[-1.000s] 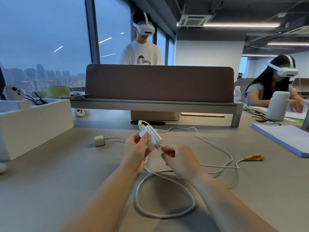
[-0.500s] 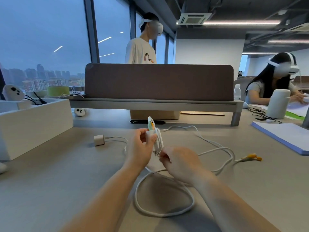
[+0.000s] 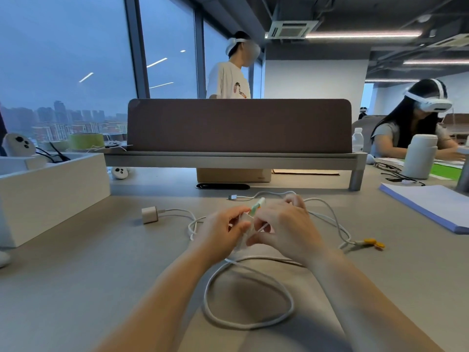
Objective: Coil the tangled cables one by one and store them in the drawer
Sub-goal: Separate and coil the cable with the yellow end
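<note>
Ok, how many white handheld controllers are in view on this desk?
2. The first controller stands at far left, behind the white box. The second controller lies on the desk under the shelf. A cut-off white object at the left edge could be another.

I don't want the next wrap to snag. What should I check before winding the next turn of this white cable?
1. Left hand grips the coiled part of the white cable: ok.
2. Right hand pinches the strand beside it: ok.
3. Loose loop lies flat on the desk, nothing on it: ok.
4. Cable clear of the charger lead and the yellow plugs: cannot tell; strands overlap behind the hands.
5. Drawer open and within reach: cannot tell; no drawer plainly shows.
</note>
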`<state>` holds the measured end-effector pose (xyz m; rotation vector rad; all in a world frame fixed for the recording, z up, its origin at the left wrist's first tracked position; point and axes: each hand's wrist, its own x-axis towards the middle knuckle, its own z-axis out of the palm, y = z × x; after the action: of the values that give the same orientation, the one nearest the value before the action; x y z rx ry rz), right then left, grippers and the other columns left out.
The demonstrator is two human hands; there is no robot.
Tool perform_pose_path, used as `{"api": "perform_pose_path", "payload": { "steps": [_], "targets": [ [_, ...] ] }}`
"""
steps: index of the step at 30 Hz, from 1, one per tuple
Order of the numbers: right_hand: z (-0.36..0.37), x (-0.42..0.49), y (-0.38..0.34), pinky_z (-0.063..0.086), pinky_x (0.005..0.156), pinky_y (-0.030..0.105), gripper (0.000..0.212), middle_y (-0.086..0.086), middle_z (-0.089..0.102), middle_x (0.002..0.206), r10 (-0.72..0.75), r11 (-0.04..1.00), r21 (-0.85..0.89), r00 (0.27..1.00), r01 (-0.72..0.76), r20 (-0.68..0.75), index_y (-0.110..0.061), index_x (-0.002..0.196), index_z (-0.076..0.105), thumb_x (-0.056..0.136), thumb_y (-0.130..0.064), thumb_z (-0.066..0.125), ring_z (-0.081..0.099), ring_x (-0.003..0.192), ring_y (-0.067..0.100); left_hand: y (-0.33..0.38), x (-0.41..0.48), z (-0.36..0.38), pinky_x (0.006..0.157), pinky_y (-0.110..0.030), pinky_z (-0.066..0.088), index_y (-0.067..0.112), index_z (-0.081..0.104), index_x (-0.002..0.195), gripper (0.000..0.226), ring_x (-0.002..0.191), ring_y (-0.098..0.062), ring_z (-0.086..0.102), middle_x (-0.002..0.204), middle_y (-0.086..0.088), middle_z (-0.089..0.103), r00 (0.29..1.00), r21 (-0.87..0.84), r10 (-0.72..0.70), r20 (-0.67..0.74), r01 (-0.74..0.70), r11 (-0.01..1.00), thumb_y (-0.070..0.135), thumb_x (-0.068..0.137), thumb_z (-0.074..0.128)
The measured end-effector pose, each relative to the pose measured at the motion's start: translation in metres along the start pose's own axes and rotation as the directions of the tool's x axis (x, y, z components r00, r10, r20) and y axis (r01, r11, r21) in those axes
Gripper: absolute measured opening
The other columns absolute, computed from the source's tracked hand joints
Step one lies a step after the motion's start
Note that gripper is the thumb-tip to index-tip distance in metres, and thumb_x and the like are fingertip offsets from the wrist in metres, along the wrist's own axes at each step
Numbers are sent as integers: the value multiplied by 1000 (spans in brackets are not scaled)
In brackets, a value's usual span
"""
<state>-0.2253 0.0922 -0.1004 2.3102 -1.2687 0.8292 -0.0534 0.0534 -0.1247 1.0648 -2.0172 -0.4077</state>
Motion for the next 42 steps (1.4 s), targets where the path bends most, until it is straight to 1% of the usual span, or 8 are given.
{"api": "perform_pose_path", "payload": {
  "steps": [4,7,10,14,18,20,31,42],
  "targets": [
    [-10,-1,15,17,68,28,37,-20,47,69,92,995,40,988,-88,-127,-33,70,55,73,-68,48,41,69,2,-1,-5,-9,96,-16,41,21,57,130,35,106,2,55,119,9,62,987,-36,-15,159,21,999,17,96,54],
    [-4,-2,23,23,71,24,34,-19,50,74,161,981,139,974,-139,-161,-28,75,61,75,-61,52,44,72,3,2,-5,-12,88,-7,43,21,60,126,30,97,13,57,112,10,66,983,-204,-3,186,42,978,18,96,53],
    [4,-2,27,23,79,16,18,-18,54,80,214,968,168,962,-186,-171,-26,80,67,79,-44,65,47,78,5,6,-6,-14,84,-13,47,24,62,123,29,98,1,61,108,7,69,971,-307,-6,238,81,948,19,97,52],
    [11,-1,29,32,76,28,5,-22,56,80,271,932,282,955,-228,-123,-29,86,69,86,-32,65,47,78,2,3,-9,-19,88,-25,51,29,63,121,29,103,-15,63,110,1,69,954,-422,-39,296,167,891,22,97,50],
    [-3,0,25,46,72,15,11,-15,65,81,359,650,690,929,-319,91,-22,92,70,91,-18,60,59,79,0,6,-11,-27,88,-28,50,30,64,120,32,100,-16,63,113,-3,69,930,-506,-33,366,229,832,30,91,52],
    [-8,-1,26,48,73,11,14,-13,69,80,363,535,768,917,-352,168,-22,92,71,91,-16,59,62,82,-1,7,-12,-30,85,-28,51,26,63,121,36,97,-16,62,114,-5,67,916,-552,-34,400,271,789,30,87,54],
    [16,2,12,45,60,19,21,1,66,72,510,402,778,823,-484,249,-12,86,71,95,-22,55,53,60,7,15,-10,-25,59,-21,53,11,65,115,34,79,-17,61,101,-16,65,935,-800,-97,342,344,491,23,85,58],
    [40,5,-16,43,54,24,22,4,64,72,540,451,630,756,-632,371,-11,88,55,100,-22,41,54,54,13,20,-7,-12,64,-26,48,6,60,112,28,69,-16,56,83,-11,62,931,-823,-279,235,343,452,21,101,40]
  ]
}}
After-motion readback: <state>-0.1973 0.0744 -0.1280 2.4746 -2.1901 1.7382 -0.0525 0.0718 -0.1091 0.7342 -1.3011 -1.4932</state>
